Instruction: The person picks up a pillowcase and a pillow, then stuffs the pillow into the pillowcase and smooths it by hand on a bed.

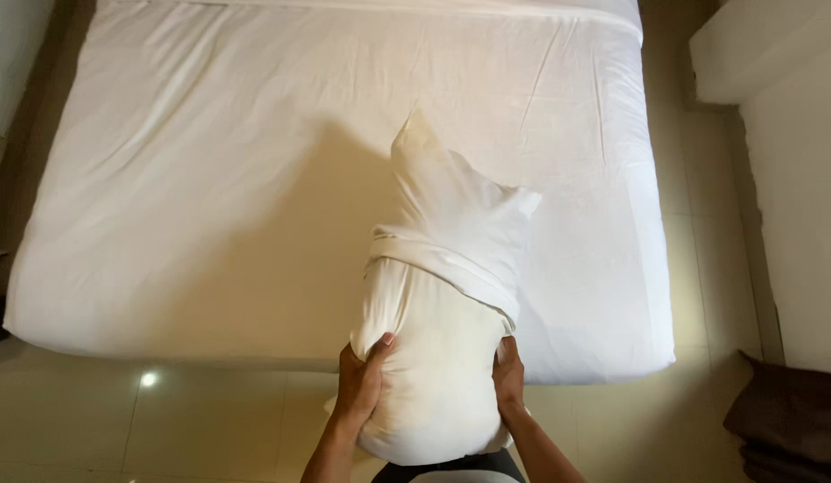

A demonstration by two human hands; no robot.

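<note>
1. At the foot edge of the bed (210, 179), a person holds a white pillow (433, 358) upright between both hands.
2. The left hand (362, 380) pinches the pillow's left flank, thumb on top; the right hand (508, 376) presses flat against the right flank.
3. A white pillowcase (455, 224) is bunched over the far half.
4. The pillow's long axis runs away from the person, toward the mattress; both hands sit equally near, at its lower part.

A wide bed (254, 179) under a white sheet fills the room. Pale glossy floor tiles (165, 429) surround it. Dark folded cloth (791, 420) lies at right.
</note>
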